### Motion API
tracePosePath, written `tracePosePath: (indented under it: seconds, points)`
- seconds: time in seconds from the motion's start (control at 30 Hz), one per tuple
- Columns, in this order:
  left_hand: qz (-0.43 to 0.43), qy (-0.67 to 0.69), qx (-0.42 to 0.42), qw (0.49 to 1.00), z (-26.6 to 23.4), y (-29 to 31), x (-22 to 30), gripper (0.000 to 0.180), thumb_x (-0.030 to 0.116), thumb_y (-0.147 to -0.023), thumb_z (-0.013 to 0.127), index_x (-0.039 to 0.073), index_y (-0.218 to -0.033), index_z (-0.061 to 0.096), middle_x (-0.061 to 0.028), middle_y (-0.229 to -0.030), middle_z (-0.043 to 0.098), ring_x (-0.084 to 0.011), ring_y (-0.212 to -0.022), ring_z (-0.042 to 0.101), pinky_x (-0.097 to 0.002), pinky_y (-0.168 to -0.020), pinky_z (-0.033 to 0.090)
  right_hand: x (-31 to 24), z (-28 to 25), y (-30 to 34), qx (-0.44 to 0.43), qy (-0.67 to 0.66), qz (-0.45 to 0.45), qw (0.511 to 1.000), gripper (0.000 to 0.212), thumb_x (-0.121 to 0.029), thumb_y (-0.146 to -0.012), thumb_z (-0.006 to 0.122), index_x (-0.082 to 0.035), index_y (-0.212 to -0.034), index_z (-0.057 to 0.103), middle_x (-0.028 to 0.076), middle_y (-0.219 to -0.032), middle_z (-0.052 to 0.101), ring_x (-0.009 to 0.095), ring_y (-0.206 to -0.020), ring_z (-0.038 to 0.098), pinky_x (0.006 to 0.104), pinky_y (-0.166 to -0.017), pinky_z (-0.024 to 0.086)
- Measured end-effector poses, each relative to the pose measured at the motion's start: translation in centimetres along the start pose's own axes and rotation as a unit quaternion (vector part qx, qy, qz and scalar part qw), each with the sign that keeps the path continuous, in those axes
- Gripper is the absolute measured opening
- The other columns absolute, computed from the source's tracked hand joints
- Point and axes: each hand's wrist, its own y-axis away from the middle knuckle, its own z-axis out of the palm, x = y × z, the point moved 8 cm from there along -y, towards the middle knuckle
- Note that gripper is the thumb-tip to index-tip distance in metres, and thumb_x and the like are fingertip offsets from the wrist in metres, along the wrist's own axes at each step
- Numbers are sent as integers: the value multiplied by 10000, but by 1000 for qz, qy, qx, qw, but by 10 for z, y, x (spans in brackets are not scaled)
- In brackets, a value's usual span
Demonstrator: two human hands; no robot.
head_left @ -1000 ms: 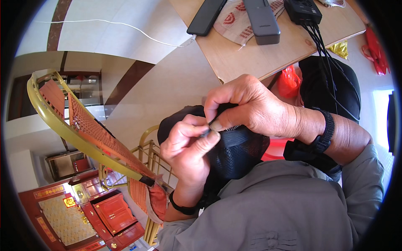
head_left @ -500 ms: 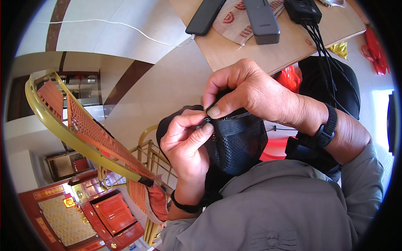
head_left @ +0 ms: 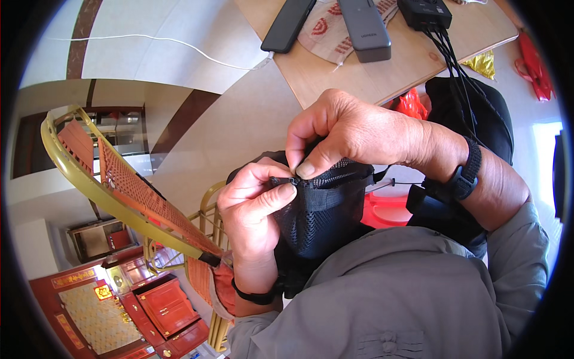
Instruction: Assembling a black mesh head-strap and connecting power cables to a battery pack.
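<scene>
A black mesh bag [head_left: 306, 226] with a solid woven band near its rim hangs between my hands, over my lap. My left hand [head_left: 254, 200] pinches a short black tab [head_left: 281, 180] at the bag's upper left corner with thumb and forefinger. Right beside it, my right hand [head_left: 347, 134] is closed on the bag's rim, thumb against forefinger. The fingertips of both hands nearly touch. The tab is too small to tell whether it is a zip pull or a cord end. Part of the rim is hidden behind my right hand.
Ahead stands a wooden table [head_left: 365, 76] with a phone [head_left: 288, 27], a grey power bank [head_left: 366, 33], a patterned cloth [head_left: 317, 30] and a black box [head_left: 424, 13] trailing cables. A gold-framed chair [head_left: 113, 200] is at left. Red plastic [head_left: 388, 210] shows beyond the bag.
Both hands and the bag have shifted slightly down, the left hand also leftward. The black tab now shows more plainly between my left fingers, and more of the mesh rim shows under my right hand.
</scene>
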Motion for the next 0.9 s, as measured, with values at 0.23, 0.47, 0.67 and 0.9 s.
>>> tracePosePath:
  seconds: [0.23,0.47,0.67,0.9]
  points:
    - [-26,27,-18,999,4,2,3,118,-75,-779,681,-56,-883,629,-107,-863,654,-165,-786,593,-275,-750,462,-3,6,1,-21,3,-7,1000,147,-104,-803,752,9,-869,685,-15,-715,630,50,-686,547,232,-633,451]
    - [-33,43,2,999,5,6,5,107,-76,-779,681,-52,-861,615,-129,-884,669,-178,-820,603,-289,-776,470,-8,5,4,-10,13,-26,1000,165,-122,-803,749,11,-868,674,-15,-714,620,55,-685,542,236,-630,448]
    - [-2,21,39,999,4,13,10,111,-85,-773,680,-51,-853,611,-123,-864,658,-167,-807,590,-277,-769,462,-9,10,5,-5,7,-26,1000,155,-108,-799,736,14,-865,668,-15,-707,614,60,-678,537,240,-622,444]
    - [68,-46,93,992,8,22,16,117,-100,-786,682,-55,-869,613,-111,-896,637,-140,-791,566,-257,-771,452,-6,13,7,23,12,-23,999,153,-98,-785,740,19,-855,668,-14,-701,607,62,-672,523,240,-624,441]
